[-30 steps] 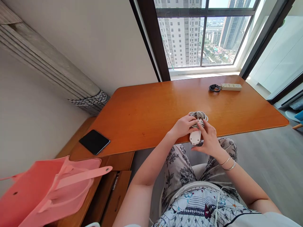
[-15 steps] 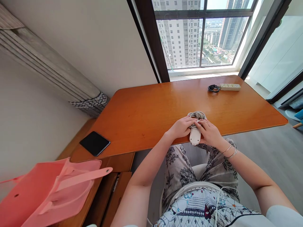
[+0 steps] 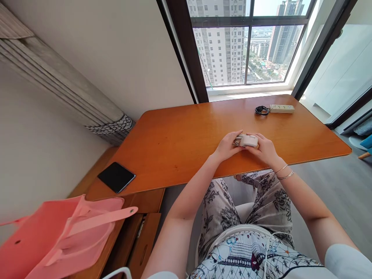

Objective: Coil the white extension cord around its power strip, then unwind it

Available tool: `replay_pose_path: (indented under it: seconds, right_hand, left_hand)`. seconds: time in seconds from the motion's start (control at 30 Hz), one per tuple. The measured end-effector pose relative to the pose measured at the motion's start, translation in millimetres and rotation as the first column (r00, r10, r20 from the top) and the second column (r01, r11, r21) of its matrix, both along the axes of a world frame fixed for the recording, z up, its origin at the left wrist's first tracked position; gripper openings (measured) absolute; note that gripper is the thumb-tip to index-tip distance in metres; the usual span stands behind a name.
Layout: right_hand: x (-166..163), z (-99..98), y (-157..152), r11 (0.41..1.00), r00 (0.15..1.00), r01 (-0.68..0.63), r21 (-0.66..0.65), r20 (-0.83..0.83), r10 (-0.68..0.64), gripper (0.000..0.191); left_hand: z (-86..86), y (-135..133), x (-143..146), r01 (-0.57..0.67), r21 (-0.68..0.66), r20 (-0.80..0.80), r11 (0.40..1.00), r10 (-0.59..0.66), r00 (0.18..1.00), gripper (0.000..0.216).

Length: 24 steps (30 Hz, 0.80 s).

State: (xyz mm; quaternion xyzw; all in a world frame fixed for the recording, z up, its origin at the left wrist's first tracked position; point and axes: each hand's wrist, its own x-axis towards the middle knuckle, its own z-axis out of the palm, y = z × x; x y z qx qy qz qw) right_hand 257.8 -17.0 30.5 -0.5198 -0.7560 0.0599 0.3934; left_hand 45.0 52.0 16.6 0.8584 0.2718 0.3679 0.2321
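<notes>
A small white power strip [image 3: 247,140] with its grey cord wound round it is held just above the orange wooden table [image 3: 180,143], lying crosswise. My left hand [image 3: 228,146] grips its left end with the coiled cord, fingers curled. My right hand [image 3: 265,149] grips its right end, fingers wrapped round it; two thin bangles sit on that wrist.
A second white power strip [image 3: 281,109] with a coiled black cord [image 3: 262,111] lies at the table's far right by the window. A black phone [image 3: 116,176] lies on the lower side cabinet at left. A pink bag [image 3: 58,232] stands at bottom left.
The wound power strip has moved from the table's near edge farther onto the table and turned crosswise. Both hands moved forward with it and now close on its two ends.
</notes>
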Motion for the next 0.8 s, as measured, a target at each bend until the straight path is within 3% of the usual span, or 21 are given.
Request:
replay_pose_path:
  seconds: [0.1, 0.17, 0.23, 0.3, 0.4, 0.5, 0.63, 0.8]
  right_hand:
    - [5.5, 0.6, 15.3, 0.993, 0.973, 0.01, -0.121, -0.228, -0.037, 0.054]
    - [8.8, -4.4, 27.2, 0.973, 0.883, -0.019, -0.231, -0.461, -0.093, 0.051]
    - [13.7, -10.6, 38.8, 0.945, 0.709, -0.059, -0.322, -0.68, -0.188, 0.048]
    - [23.3, -14.5, 49.5, 0.913, 0.52, -0.073, -0.401, -0.796, -0.308, 0.042]
    - [48.6, -13.3, 63.7, 0.86, 0.291, -0.017, -0.509, -0.826, -0.483, 0.031]
    - [81.5, -7.1, 77.1, 0.808, 0.116, 0.09, -0.583, -0.799, -0.59, 0.025]
    - [121.1, 0.6, 92.4, 0.754, 0.047, 0.147, -0.641, -0.757, -0.652, 0.027]
    - [149.4, 1.8, 105.2, 0.69, 0.13, 0.164, -0.705, -0.678, -0.724, 0.027]
  left_hand:
    - [6.1, 9.9, 14.5, 0.005, -0.134, 0.075, 0.991, 0.005, 0.997, 0.075]
    - [9.1, 16.0, 24.1, 0.009, -0.229, 0.149, 0.973, 0.026, 0.988, 0.081]
    - [9.5, 21.7, 29.8, 0.019, -0.311, 0.229, 0.95, 0.056, 0.972, 0.081]
    - [5.6, 26.3, 28.1, 0.009, -0.381, 0.269, 0.924, 0.102, 0.958, 0.075]
    - [-7.6, 29.0, 11.6, -0.09, -0.453, 0.206, 0.887, 0.202, 0.957, 0.062]
    - [-23.2, 27.1, -10.3, -0.187, -0.472, 0.11, 0.862, 0.268, 0.957, 0.051]
    - [-33.9, 22.3, -24.3, -0.258, -0.441, 0.051, 0.86, 0.31, 0.949, 0.042]
    - [-32.5, 16.5, -18.5, -0.302, -0.33, -0.054, 0.894, 0.302, 0.952, 0.034]
